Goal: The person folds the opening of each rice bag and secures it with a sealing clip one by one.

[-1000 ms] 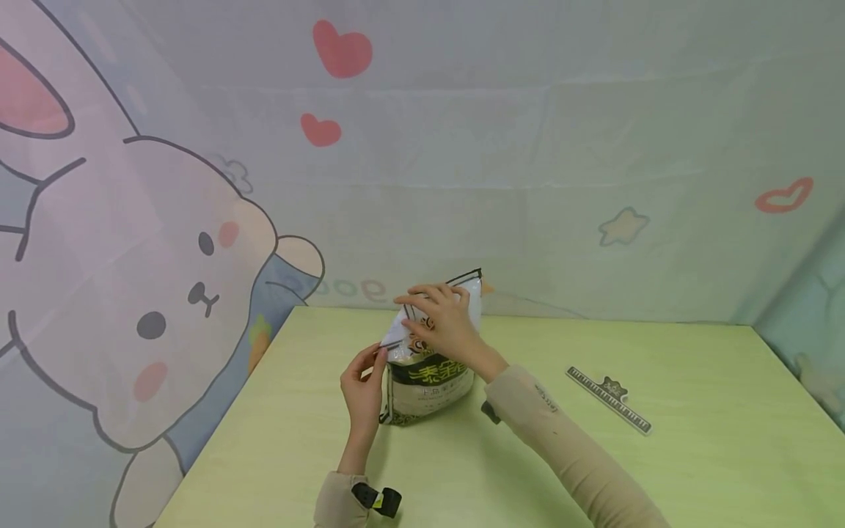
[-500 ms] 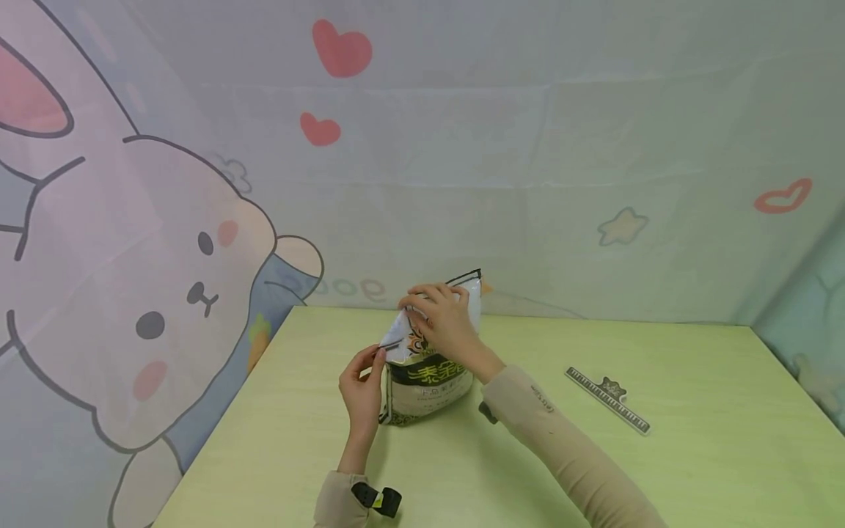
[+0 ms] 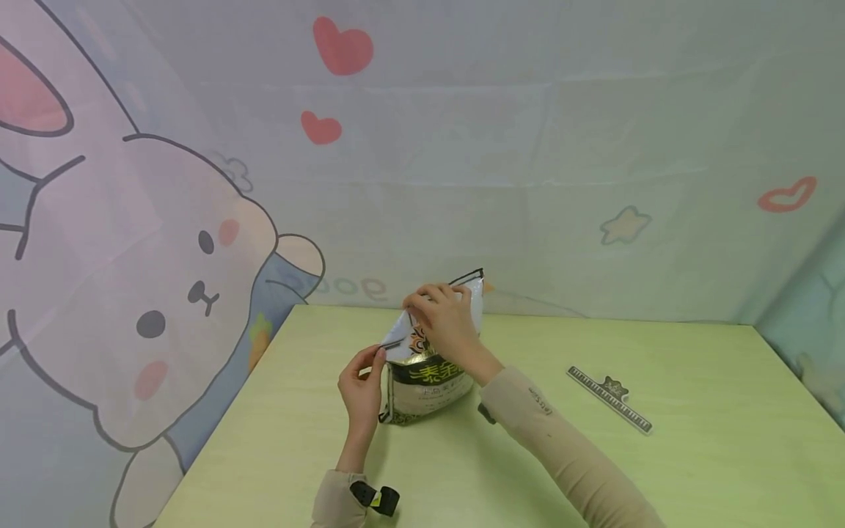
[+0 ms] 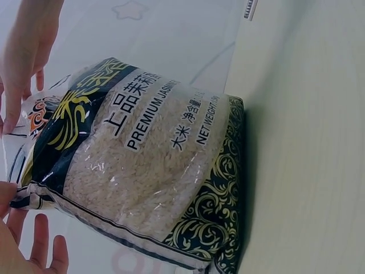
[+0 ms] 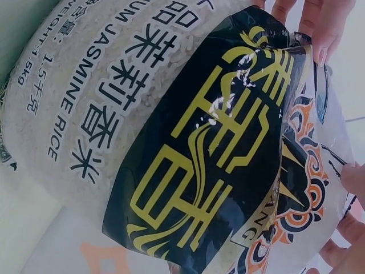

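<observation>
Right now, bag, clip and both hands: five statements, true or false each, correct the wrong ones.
1. The rice bag stands on the table. True.
2. Only one grip is on the bag. False: the left hand pinches a top corner and the right hand holds the top edge.
3. The clip lies on the table, apart from the bag. True.
4. In the head view, the clip is left of the bag. False: it is to the right.
5. Rice grains show through the bag's front. True.
</observation>
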Demonstrator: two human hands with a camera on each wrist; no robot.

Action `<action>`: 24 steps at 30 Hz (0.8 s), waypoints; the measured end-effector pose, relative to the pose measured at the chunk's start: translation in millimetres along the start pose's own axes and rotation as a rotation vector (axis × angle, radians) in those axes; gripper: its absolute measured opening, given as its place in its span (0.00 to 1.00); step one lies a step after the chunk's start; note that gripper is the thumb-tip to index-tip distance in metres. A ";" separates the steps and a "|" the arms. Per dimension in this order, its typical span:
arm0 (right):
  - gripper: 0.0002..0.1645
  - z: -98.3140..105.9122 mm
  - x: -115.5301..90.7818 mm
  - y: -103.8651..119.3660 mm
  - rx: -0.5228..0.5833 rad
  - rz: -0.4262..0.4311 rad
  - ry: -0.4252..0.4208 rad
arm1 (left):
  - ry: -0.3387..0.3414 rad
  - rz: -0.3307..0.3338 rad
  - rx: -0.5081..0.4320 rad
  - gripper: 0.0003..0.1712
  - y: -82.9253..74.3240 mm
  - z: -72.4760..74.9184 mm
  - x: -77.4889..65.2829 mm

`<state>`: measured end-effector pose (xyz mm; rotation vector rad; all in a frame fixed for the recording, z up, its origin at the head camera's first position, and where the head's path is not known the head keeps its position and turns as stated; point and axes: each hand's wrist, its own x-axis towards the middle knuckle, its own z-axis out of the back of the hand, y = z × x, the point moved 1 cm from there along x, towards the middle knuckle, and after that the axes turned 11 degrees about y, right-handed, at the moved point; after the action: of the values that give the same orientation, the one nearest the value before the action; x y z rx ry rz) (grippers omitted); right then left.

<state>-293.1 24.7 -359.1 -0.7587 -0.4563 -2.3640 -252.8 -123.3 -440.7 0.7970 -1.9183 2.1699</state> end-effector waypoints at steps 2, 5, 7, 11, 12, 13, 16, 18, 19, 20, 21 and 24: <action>0.06 -0.5 -0.1 -0.2 -0.017 0.000 -0.006 | 0.001 -0.003 0.002 0.08 -0.8 -0.1 0.1; 0.06 -1.3 -0.4 -0.8 -0.022 0.004 -0.020 | 0.005 -0.011 -0.004 0.08 -5.0 -0.2 -0.9; 0.06 -1.7 -0.8 -1.2 -0.008 0.007 -0.028 | 0.003 -0.017 -0.003 0.08 -12.2 -0.3 -2.6; 0.07 -2.7 -1.9 -3.1 0.040 0.000 -0.028 | -0.002 -0.017 -0.004 0.09 -25.4 -0.5 -5.7; 0.07 -2.9 -2.2 -3.6 0.051 -0.003 -0.026 | -0.002 -0.015 -0.005 0.09 -27.4 -0.5 -6.3; 0.08 -3.0 -2.4 -4.2 0.062 -0.005 -0.025 | -0.003 -0.012 -0.008 0.09 -28.0 -0.6 -6.6; 0.09 -3.5 -2.4 -5.8 0.087 -0.010 -0.025 | -0.008 -0.013 -0.011 0.09 -28.8 -0.8 -7.2; 0.09 -3.5 -2.0 -6.4 0.100 -0.009 -0.033 | -0.008 -0.019 -0.016 0.09 -29.1 -1.0 -7.7; 0.10 -3.3 -1.8 -6.6 0.108 -0.008 -0.038 | -0.009 -0.023 -0.015 0.09 -28.9 -1.0 -7.9; 0.10 -3.1 -1.6 -6.8 0.110 -0.008 -0.040 | -0.009 -0.027 -0.016 0.09 -29.1 -1.2 -8.1; 0.09 -2.9 -1.5 -6.9 0.114 -0.008 -0.042 | -0.009 -0.027 -0.019 0.09 -29.4 -1.3 -8.2; 0.09 -2.4 -1.5 -7.1 0.125 -0.010 -0.044 | -0.008 -0.028 -0.015 0.09 -29.5 -1.8 -8.3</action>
<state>-297.7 29.6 -362.8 -0.7534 -0.6219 -2.3066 -233.4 -114.4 -418.7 0.8257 -1.9130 2.1376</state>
